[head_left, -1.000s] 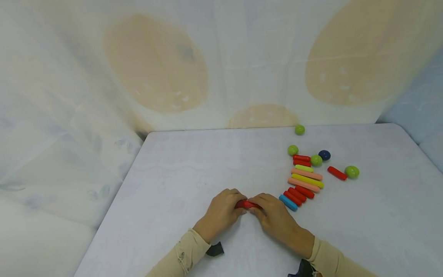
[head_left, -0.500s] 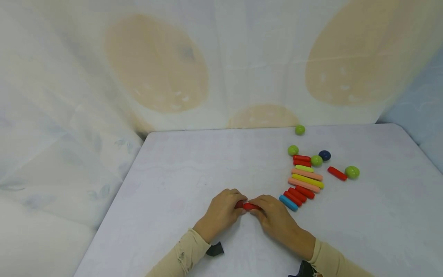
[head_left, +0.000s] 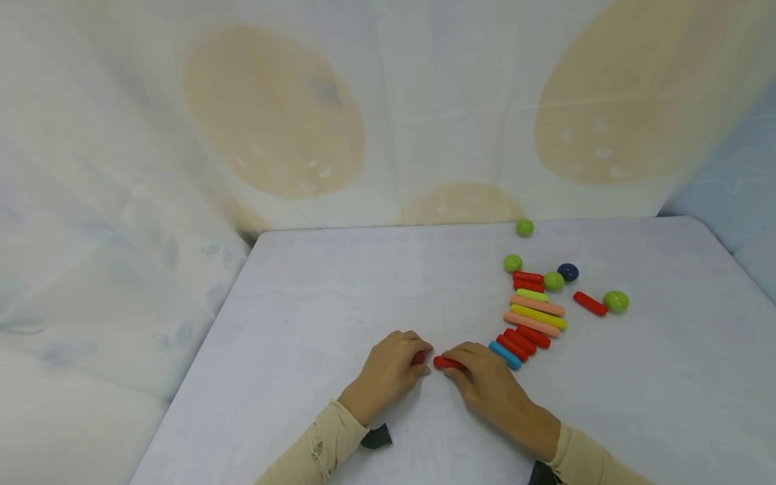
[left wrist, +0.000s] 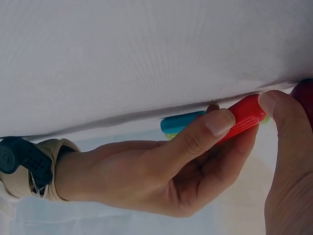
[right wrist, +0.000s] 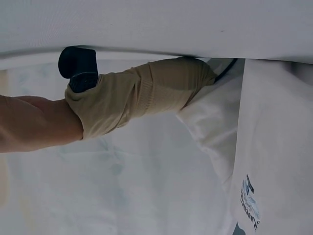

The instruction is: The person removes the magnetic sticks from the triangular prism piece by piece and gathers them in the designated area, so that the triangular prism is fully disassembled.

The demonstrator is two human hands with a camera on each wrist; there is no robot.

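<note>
And there's the split: the two hands have drawn apart, and what a second ago looked like one red piece gripped between them now shows as two. The right hand [head_left: 485, 377] holds a short red rounded plastic stick [head_left: 447, 363] low on the white tabletop [head_left: 339, 289], its grip pinched round the stick between thumb and fingers, as the left wrist view shows. The left hand [head_left: 388, 367] has its grip curled over a small red piece [head_left: 418, 358], mostly hidden under the fingers. A bare gap of tabletop now lies between the two. I'd judge the joined pair has just been pulled apart. Just right of the right hand, the row of coloured sticks [head_left: 533, 315] and green balls [head_left: 616, 300] hasn't shifted.
</note>
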